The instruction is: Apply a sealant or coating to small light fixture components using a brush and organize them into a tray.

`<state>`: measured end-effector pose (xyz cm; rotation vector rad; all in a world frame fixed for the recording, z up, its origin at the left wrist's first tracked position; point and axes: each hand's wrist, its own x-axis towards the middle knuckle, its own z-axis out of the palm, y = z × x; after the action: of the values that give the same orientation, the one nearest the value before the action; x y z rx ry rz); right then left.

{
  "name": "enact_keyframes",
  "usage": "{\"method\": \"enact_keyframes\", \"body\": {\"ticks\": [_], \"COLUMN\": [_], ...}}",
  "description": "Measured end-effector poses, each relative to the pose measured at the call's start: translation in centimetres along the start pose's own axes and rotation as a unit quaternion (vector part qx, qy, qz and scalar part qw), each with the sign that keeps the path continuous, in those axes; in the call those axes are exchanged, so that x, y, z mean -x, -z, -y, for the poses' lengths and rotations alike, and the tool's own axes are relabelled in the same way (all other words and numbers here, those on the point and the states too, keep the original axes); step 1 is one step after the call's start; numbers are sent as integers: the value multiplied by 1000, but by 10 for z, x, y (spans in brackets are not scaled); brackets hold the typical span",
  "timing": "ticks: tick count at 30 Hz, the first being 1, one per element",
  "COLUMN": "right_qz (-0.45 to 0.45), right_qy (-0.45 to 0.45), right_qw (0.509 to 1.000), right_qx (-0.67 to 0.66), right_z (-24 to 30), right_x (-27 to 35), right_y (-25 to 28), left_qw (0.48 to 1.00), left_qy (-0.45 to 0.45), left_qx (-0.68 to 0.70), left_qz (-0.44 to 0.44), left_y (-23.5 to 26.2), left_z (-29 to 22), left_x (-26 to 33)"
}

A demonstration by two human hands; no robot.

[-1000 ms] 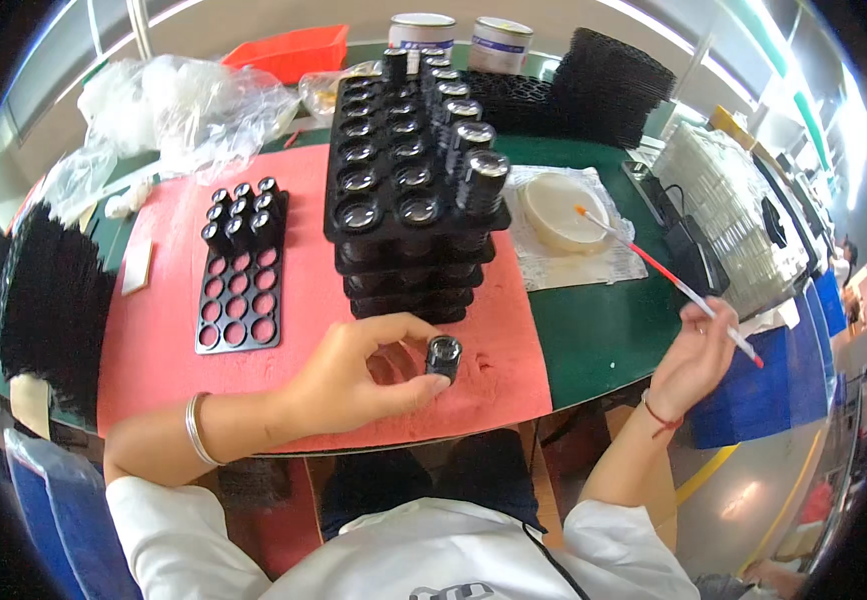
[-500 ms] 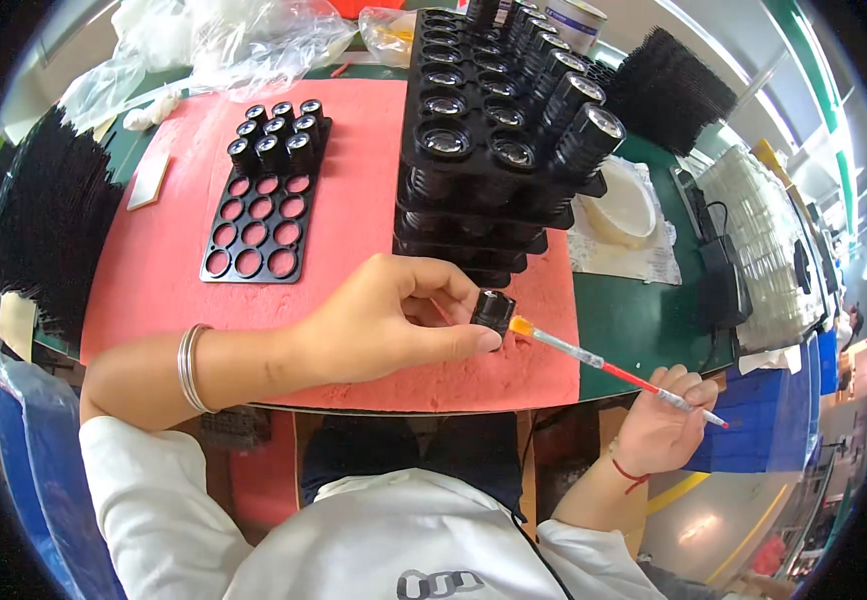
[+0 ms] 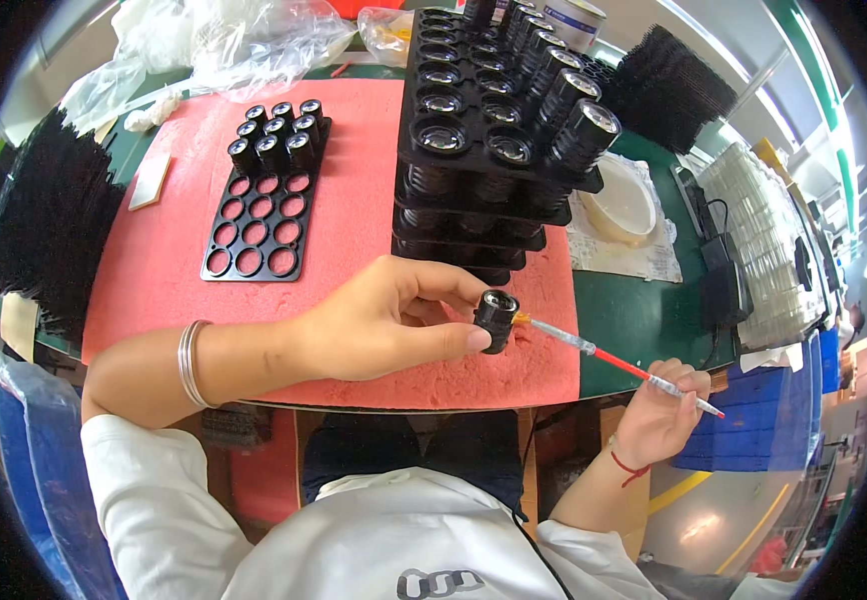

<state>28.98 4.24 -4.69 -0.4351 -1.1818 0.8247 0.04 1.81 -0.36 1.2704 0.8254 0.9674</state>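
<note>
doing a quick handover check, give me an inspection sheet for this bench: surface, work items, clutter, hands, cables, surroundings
Surface: pink mat over a green tabletop.
Work items: black barrel with a glassy top; brush, tip at the barrel's right side, contact unclear; small black tray with upright barrels in its far rows; stacked black trays; shallow round dish on paper.
Clutter: clear plastic bags, back left.
Left hand: grips the single barrel.
Right hand: holds the brush handle.
Cables: thin black cable by a black device; ends unclear.
Surroundings: blue bins and yellow floor line at right.
</note>
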Motion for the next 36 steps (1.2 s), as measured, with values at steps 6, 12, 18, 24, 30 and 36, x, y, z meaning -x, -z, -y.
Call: {"method": "enact_keyframes", "body": {"ticks": [6, 12, 18, 24, 30, 36], "right_qz": [-75, -86, -83, -70, -59, -73], "right_qy": [-8, -16, -19, -13, -2, -3], "right_qw": [994, 990, 988, 990, 991, 991], "right_qx": [-77, -113, -129, -123, -118, -113], "right_z": [-10, -6, -7, -9, -9, -7], "right_x": [-1, -1, 0, 2, 2, 0], "right_y": [7, 9, 9, 11, 11, 7], "left_qw": [989, 863, 822, 769, 710, 696], "left_qy": [41, -28, 13, 65, 97, 111], "left_qx": [-115, -461, -557, -559, -617, -623], "left_qz": [80, 203, -123, -303, -325, -338], "left_y": [5, 28, 73, 116, 121, 106], "left_z": [-18, -64, -81, -39, -33, -48], "left_x": [10, 23, 44, 33, 28, 31]}}
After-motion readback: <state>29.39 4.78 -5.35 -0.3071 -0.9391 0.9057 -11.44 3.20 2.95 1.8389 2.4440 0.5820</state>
